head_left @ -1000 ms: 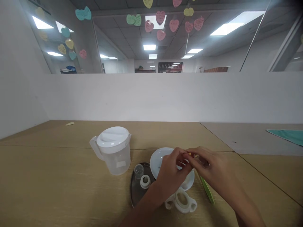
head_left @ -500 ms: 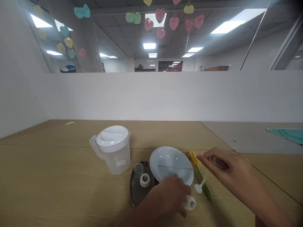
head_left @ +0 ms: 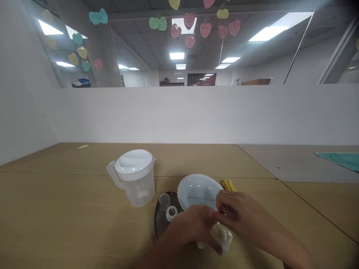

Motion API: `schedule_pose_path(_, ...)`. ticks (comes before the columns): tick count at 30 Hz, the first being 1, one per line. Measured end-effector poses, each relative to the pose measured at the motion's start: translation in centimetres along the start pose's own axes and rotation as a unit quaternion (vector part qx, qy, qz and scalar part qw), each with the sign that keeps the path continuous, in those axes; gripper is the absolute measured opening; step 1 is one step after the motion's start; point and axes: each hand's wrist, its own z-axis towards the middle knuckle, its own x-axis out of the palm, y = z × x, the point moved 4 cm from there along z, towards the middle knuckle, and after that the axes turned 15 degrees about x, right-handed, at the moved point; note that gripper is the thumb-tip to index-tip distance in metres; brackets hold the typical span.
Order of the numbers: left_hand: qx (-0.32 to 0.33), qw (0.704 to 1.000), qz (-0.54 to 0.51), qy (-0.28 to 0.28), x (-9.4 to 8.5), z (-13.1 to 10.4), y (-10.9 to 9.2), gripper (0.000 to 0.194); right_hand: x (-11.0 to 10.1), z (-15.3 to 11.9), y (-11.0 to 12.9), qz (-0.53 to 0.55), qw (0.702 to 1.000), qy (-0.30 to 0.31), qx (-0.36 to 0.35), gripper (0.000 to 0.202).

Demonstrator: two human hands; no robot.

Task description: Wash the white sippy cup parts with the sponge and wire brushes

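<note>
My left hand (head_left: 193, 226) is curled around a white, looped-handled part (head_left: 228, 239) that looks like a baby bottle's handle; most of it is hidden under my palm. Close against it on the right, my right hand (head_left: 245, 215) is closed around a clear, slightly pinkish piece (head_left: 230, 211) whose kind I cannot make out. Something pale and translucent (head_left: 218, 231) shows between the two hands. A white bowl (head_left: 196, 188) lies just beyond them. On a dark oval tray (head_left: 161, 224) to the left stand a clear dome cap (head_left: 164, 201) and a white ring with a nipple (head_left: 171, 213).
A clear lidded pitcher (head_left: 137, 179) stands left of the tray. The yellow tip of a brush (head_left: 229, 185) pokes out behind my right hand. A teal cloth (head_left: 340, 160) lies at far right, with a small pale sliver (head_left: 83, 147) at far left. A white wall (head_left: 179, 114) closes the back.
My right hand has moved left and down with the clear piece, up to my left hand. It now covers the brush's green handle. My left hand has stayed nearly in place.
</note>
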Motion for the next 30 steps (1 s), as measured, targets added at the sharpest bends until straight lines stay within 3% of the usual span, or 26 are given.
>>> schedule_pose_path(8,0.017,1.0,0.003,0.004,-2.0,-0.9,-1.5,0.046,0.2,0.3,0.4,-0.027,0.996,-0.083,0.0,0.024)
schedule_pose_path(14,0.038,0.999,-0.025,0.023,-2.0,-0.6,-1.4,0.02,-0.4,0.0,0.1,0.002,0.992,-0.126,-0.001,0.023)
schedule_pose_path(17,0.06,0.998,-0.023,0.005,-2.1,-0.3,-1.2,0.011,-0.1,0.2,0.1,-0.013,0.995,-0.104,0.008,0.021)
schedule_pose_path(24,0.02,0.999,-0.01,-0.043,-1.8,-0.1,0.1,0.01,1.2,0.6,0.1,-0.055,0.997,-0.033,0.05,0.019)
schedule_pose_path(30,0.033,0.999,0.027,-0.01,-1.5,0.0,0.5,0.014,2.3,0.0,-0.3,-0.068,0.996,0.046,0.028,0.01)
